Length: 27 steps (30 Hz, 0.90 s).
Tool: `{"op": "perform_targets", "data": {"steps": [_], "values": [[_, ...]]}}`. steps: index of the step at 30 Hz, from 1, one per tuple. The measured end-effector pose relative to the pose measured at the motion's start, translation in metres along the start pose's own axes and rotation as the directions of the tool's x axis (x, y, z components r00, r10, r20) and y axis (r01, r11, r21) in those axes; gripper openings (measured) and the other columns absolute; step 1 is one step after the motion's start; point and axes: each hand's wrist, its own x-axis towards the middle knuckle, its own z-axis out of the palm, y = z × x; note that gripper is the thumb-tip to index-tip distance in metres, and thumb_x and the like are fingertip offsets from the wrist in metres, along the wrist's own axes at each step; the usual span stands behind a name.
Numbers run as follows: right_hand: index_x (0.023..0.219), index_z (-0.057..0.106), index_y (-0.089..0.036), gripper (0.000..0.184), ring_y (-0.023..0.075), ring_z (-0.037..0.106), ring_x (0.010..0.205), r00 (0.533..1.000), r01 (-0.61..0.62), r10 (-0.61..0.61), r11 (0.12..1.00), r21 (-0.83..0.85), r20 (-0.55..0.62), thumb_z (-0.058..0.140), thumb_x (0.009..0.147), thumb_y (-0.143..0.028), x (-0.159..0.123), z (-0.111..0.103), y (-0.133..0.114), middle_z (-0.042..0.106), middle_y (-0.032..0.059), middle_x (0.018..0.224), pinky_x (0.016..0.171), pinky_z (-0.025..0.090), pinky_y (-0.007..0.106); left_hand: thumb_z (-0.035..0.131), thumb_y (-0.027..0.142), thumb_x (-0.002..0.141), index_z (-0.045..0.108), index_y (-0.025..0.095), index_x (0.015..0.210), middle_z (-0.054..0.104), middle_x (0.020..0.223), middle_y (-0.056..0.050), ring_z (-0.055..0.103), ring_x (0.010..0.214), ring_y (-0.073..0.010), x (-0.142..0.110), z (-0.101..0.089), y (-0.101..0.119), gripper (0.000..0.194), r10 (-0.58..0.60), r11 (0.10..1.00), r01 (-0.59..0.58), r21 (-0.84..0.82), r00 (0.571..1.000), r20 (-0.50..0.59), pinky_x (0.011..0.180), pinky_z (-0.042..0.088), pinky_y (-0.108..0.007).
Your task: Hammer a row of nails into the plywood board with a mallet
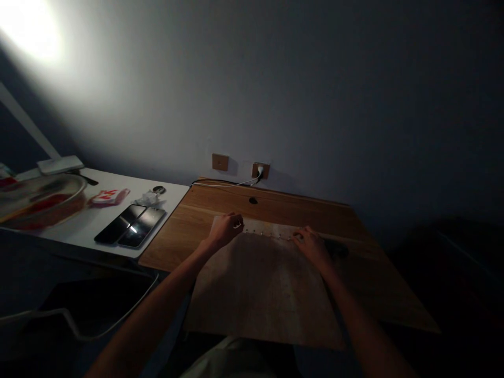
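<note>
A thin wooden board (pixel 263 294) lies partly on the wooden desk, its near end reaching over my lap. Across its far part runs a row of several small pale pegs or nails (pixel 262 233), with what looks like a thin strand along them. My left hand (pixel 229 228) is at the left end of this row, fingers curled in; a small pale glint shows at them, too small to name. At the right end, my right hand (pixel 311 244) has its thumb and fingers pinched low by the last peg. What lies between those fingertips is hidden.
A dark object (pixel 336 248) lies right of my right hand on the desk (pixel 177 231). On the white table (pixel 118 184) at left are two phones (pixel 142 235), a red-and-white packet (pixel 110 196), a clear tub (pixel 47 205) and a lamp (pixel 59 164). A cable (pixel 228 185) runs to a wall socket.
</note>
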Motion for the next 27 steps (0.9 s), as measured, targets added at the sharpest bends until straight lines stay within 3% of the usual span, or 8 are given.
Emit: {"op": "perform_targets", "data": {"steps": [7,14,18,21,23,27], "values": [[0.069,0.07,-0.02,0.012,0.0215,0.061,0.078,1.0,-0.02,0.02,0.999,0.039,0.016,0.063,0.078,-0.025,0.007,0.007,-0.004,0.063,0.0068,0.079,0.075,0.045,0.031,0.063,0.02,0.081,0.07,0.018,0.084,0.066,0.082,-0.002,0.06,0.072,-0.013,-0.004,0.005,-0.006,0.008,-0.013,0.999,0.014,-0.041,1.0,0.008,0.069,0.044,-0.022],[0.072,0.068,-0.021,0.014,0.0206,0.058,0.078,0.995,-0.029,0.051,0.973,0.23,-0.09,0.059,0.076,-0.031,0.015,-0.009,-0.015,0.06,0.0054,0.082,0.078,0.046,0.033,0.062,0.016,0.079,0.071,0.018,0.087,0.068,0.089,-0.004,0.062,0.078,-0.0148,-0.005,0.001,-0.006,0.013,-0.043,0.998,0.045,-0.039,0.997,0.06,0.072,0.046,-0.023],[0.072,0.067,-0.021,0.013,0.0209,0.06,0.076,0.99,-0.043,0.095,0.906,0.422,-0.102,0.064,0.069,-0.034,0.017,-0.012,-0.023,0.064,0.005,0.079,0.077,0.047,0.036,0.061,0.015,0.076,0.071,0.019,0.085,0.069,0.087,-0.004,0.063,0.079,-0.0157,-0.007,-0.003,-0.006,0.014,-0.05,0.996,0.054,-0.066,0.997,0.056,0.073,0.046,-0.024],[0.075,0.065,-0.021,0.02,0.0213,0.064,0.073,0.984,-0.087,0.163,0.805,0.587,-0.078,0.067,0.067,-0.04,0.013,-0.008,-0.025,0.068,0.0052,0.077,0.072,0.05,0.036,0.06,0.016,0.075,0.067,0.018,0.08,0.068,0.079,-0.003,0.063,0.075,-0.015,-0.006,-0.004,-0.011,0.009,-0.117,0.965,0.117,-0.236,0.993,0.017,0.072,0.045,-0.024],[0.08,0.062,-0.022,0.025,0.0222,0.067,0.076,0.973,-0.116,0.223,0.709,0.695,-0.065,0.063,0.071,-0.045,0.009,-0.007,-0.024,0.07,0.006,0.08,0.071,0.053,0.037,0.061,0.022,0.073,0.063,0.018,0.08,0.067,0.076,-0.002,0.062,0.071,-0.0142,-0.004,-0.003,-0.015,0.008,-0.243,0.857,0.218,-0.468,0.97,0.007,0.067,0.044,-0.023],[0.079,0.054,-0.024,0.026,0.0231,0.07,0.081,0.95,-0.153,0.31,0.539,0.829,-0.026,0.05,0.079,-0.05,0.002,-0.006,-0.02,0.07,0.0071,0.08,0.072,0.057,0.038,0.063,0.032,0.073,0.054,0.018,0.08,0.067,0.083,-0.006,0.06,0.069,-0.0124,0.0,-0.001,-0.019,0.019,-0.479,0.385,0.342,-0.857,0.868,0.131,0.06,0.045,-0.022]]}}
